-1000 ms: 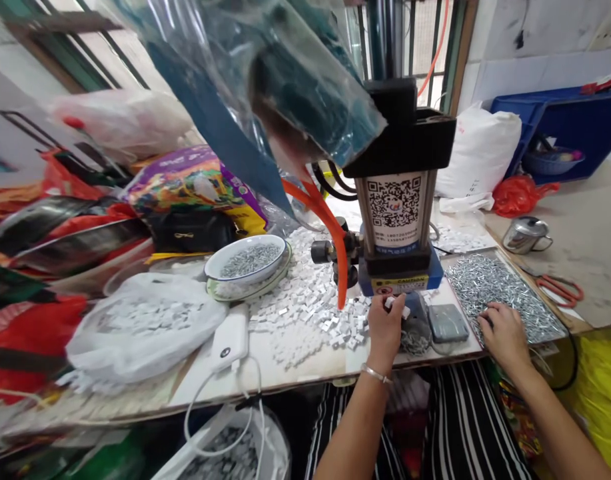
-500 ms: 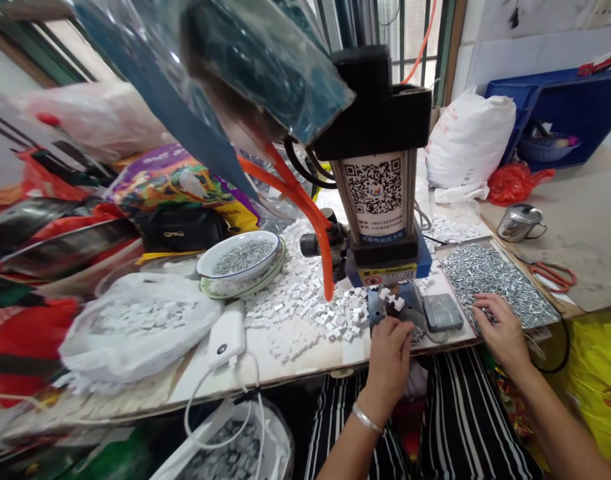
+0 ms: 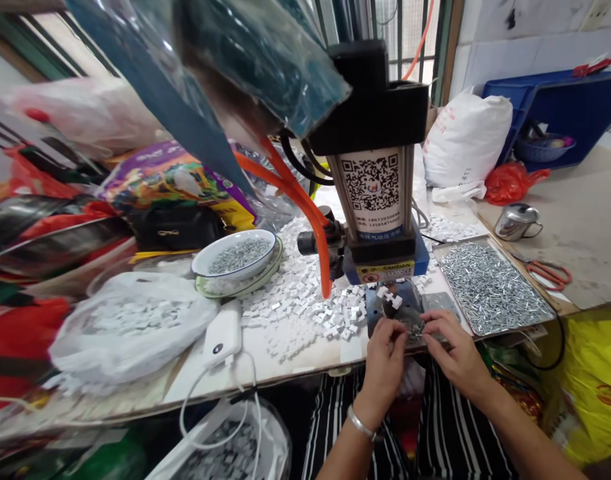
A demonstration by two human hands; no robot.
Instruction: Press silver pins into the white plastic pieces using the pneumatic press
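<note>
Both my hands work at the metal base plate (image 3: 378,313) of a bench press (image 3: 372,193) with a QR-code label. My left hand (image 3: 386,350) is at the plate's front edge, thumb and fingers pinched together; what they hold is too small to make out. Just to its right, my right hand (image 3: 451,350) has its fingertips drawn together, and whatever is between them is also unclear. A few white plastic clips (image 3: 391,298) sit on the plate, right under the press. Small metal pins (image 3: 415,327) lie between my hands. Behind my right hand is a flat grey box (image 3: 441,304), partly covered.
A tray full of metal pins (image 3: 495,283) lies right, beside orange-handled scissors (image 3: 550,272) and a metal cup (image 3: 518,222). Loose white clips (image 3: 285,293) spread leftward. Further left are a white power bank (image 3: 224,333), an enamel bowl of pins (image 3: 240,257) and a plastic bag (image 3: 135,327).
My right hand has moved left from the pin tray to the press base, its fingers now drawn together. My left hand has stayed by the plate, and the view has shifted slightly.
</note>
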